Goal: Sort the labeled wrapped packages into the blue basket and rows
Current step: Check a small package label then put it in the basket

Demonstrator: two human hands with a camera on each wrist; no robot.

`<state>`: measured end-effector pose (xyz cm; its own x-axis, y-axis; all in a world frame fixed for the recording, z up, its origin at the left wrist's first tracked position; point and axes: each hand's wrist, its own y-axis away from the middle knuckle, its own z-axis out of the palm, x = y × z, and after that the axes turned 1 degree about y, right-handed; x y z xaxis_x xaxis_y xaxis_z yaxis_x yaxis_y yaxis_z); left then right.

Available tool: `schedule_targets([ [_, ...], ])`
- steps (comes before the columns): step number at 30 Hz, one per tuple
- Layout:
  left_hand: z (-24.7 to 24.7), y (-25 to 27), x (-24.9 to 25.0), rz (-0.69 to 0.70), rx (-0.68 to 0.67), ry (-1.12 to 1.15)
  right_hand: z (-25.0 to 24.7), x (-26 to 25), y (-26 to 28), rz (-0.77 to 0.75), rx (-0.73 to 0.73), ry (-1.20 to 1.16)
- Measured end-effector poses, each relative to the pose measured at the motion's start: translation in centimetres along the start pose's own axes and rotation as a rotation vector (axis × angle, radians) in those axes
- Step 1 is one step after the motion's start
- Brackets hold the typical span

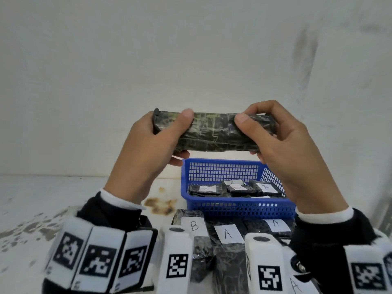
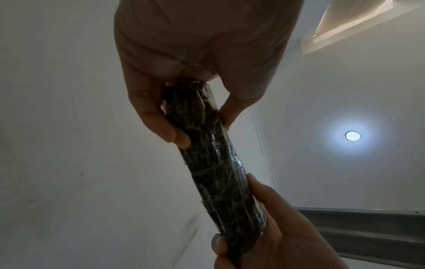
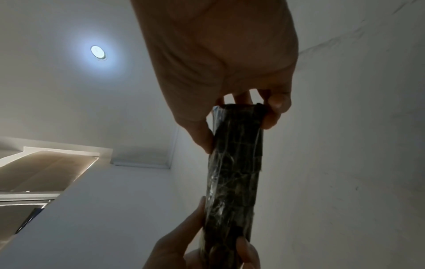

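You grip one package [image 1: 214, 132] with left hand [image 1: 148, 145] and right hand [image 1: 282, 149] above the basket [image 1: 239, 205]; no label shows, so turn it, then sort.

Both forearms wear black sleeves [image 1: 106, 211] with white cuffs [image 1: 121, 199] showing at the wrists. White blocks [image 1: 177, 259] printed with black square code markers are strapped around each wrist; a small metal screw [image 1: 300, 267] shows on the right one.
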<state>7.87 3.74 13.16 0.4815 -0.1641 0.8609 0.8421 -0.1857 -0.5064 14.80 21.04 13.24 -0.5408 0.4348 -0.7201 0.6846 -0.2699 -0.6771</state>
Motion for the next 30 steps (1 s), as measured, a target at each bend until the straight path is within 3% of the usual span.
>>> schedule_targets([
  [9,1.0,0.5,-0.1,0.041,0.043,-0.104,0.8,0.0,0.3,-0.062,0.078,0.094],
  [13,0.7,0.5,-0.3,-0.021,-0.027,-0.188,0.3,-0.3,0.4,-0.106,0.064,0.122],
  [16,0.4,0.1,-0.4,-0.055,-0.038,-0.060,-0.3,0.0,0.2,-0.115,0.090,0.034],
  [20,0.3,-0.3,-0.1,-0.018,-0.032,0.162,-0.2,-0.1,-0.1,-0.010,0.086,-0.048],
  [30,-0.7,-0.6,-0.2,0.034,0.001,0.127,-0.6,0.1,-0.6,0.019,0.083,-0.233],
])
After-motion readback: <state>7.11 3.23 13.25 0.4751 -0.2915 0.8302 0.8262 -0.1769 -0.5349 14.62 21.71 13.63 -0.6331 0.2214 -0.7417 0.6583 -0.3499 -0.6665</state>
